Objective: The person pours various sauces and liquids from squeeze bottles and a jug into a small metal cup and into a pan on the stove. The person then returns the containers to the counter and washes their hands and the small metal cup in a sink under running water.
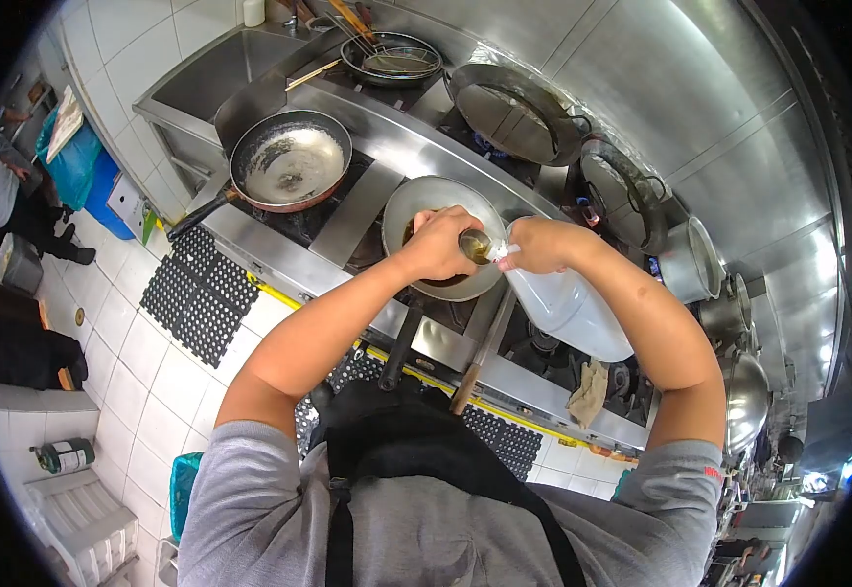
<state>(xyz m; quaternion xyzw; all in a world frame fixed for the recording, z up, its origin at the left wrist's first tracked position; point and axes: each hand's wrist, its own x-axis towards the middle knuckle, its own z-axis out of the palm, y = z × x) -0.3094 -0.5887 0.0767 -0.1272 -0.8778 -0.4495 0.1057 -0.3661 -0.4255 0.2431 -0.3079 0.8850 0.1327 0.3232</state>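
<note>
My left hand (436,243) is closed around a small round cup (475,246) with yellowish liquid in it. My right hand (537,245) grips the neck of a translucent white plastic jug (571,311), which is tipped so that its mouth meets the cup's rim. Both hands are over a grey frying pan (457,192) on the stove. Some dark brown content shows in that pan, partly covered by my left hand. The pan's black handle (403,347) points toward my body.
A second frying pan (291,161), worn inside, sits on the left burner. Large woks (516,112) and a tall pot (692,259) line the back. A beige cloth (589,393) lies at the stove's front right. People stand at far left, near a blue bin (113,196).
</note>
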